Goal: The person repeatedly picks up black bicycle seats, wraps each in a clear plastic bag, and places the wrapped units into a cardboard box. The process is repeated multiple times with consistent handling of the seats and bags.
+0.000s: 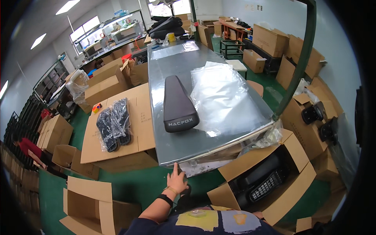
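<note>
A gray, glossy tabletop (164, 147) runs away from the wearer through a workshop with a green floor (133, 192) and pale blue walls (337, 74). Near its middle lies the long, dark padded bike seat (177, 103), wide end toward the wearer, just beside a spread of clear plastic bags (223, 96). At the far end are a pile of black seats (166, 28) and a yellow tape roll (171, 37).

The left hand (177, 182) is at the near edge of the tabletop, well apart from the bike seat, index finger extended and the hand holding nothing visible; I cannot tell whether the fingertip touches. Of the right hand (258, 215) only a sliver shows beside the shirt, so I cannot tell its state.

Left of the tabletop, 2 bagged black parts (114, 124) and an orange-yellow tape roll (96, 107) lie on a cardboard surface (141, 129). An open carton (82, 207) stands at lower left. On the right, a carton with black items inside (299, 150) crowds the near corner, and a green post (299, 74) rises beside the tabletop. Farther left, 1 person in red (30, 150) leans among boxes.
</note>
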Motion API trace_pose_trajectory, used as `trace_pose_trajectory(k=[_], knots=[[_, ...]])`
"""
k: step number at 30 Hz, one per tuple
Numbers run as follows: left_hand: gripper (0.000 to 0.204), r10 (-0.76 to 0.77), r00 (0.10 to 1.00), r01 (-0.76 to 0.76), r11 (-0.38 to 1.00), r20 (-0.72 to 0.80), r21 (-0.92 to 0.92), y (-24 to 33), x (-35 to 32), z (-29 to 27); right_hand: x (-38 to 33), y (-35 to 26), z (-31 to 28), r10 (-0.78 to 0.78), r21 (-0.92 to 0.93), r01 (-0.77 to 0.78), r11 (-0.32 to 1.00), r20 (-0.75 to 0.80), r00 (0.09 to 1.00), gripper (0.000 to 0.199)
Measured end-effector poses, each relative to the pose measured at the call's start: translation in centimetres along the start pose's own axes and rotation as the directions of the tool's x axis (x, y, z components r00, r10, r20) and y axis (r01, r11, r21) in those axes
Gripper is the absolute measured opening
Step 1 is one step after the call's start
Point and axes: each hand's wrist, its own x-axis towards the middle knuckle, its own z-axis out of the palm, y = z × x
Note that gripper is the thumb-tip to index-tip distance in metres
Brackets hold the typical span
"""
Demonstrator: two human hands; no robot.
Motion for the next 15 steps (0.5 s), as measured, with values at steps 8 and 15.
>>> trace_pose_trajectory(k=[8, 15], knots=[[0.071, -0.023, 0.884, -0.116, 0.957, -0.467, -0.266, 0.4, 5.5, -4.7, 0.5, -2.4, 4.4, -0.048, 0.008, 0.050, 0.999, -0.106, 0.993, 0.012], [0.090, 0.296, 0.807, -0.157, 0.942, -0.511, 0.298, 3.1, 14.4, -16.3, 7.6, -8.6, 11.5, -0.094, -0.194, 0.112, 0.975, 0.102, 0.990, 0.021]])
